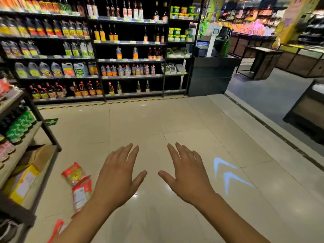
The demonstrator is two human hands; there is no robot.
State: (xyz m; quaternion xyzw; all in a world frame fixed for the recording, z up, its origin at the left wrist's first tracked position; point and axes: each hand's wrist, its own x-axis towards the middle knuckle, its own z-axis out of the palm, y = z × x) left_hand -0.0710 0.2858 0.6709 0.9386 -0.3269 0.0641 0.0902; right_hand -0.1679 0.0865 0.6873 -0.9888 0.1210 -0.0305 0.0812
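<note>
I am finding no writing that I can read here: every label is coming through too blurred. Two red-and-clear packets (74, 173) are lying on the floor (157, 120), just left of my left hand (117, 178). The nearer one is showing a white label whose print I cannot make out, and its lower end is passing behind my left wrist in the view. A red strip is lying lower down beside my left forearm, too smeared to identify.

I am holding both hands out in front of me, palms down, above the floor. My left hand and right hand (188, 176) are spread wide and holding nothing, with fingers straight and pointing forward. The thumbs are angling in toward each other with a gap between them. Neither hand is touching the packets.

A green arrow (50, 122) is marking the floor at left, pointing right, and two pale blue chevrons (228, 174) are glowing just right of my right hand. Ahead, shelves (129, 42) of bottles are carrying yellow tags (132, 42) along their edges. At left, a rack (43, 127) is holding a box (26, 179) on its lowest level.
</note>
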